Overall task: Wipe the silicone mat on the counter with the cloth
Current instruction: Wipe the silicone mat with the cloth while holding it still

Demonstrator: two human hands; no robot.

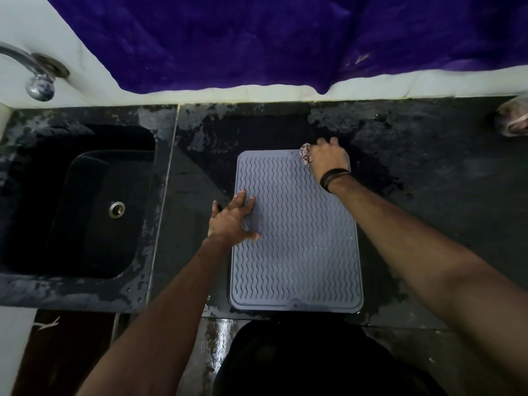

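Observation:
A grey silicone mat [300, 238] with wavy ridges lies flat on the dark wet counter [428, 181], its near edge at the counter's front. My right hand [328, 160] rests on the mat's far right corner, closed over a bunched light cloth [305, 154] that sticks out to the left of my fingers. My left hand [233, 217] presses flat on the mat's left edge, fingers spread, holding nothing.
A black sink [94, 207] with a metal drain lies to the left, and a chrome tap [37, 75] stands at its far left. A purple cloth [285, 38] hangs on the wall behind. A bagged object [513, 118] sits at the counter's far right.

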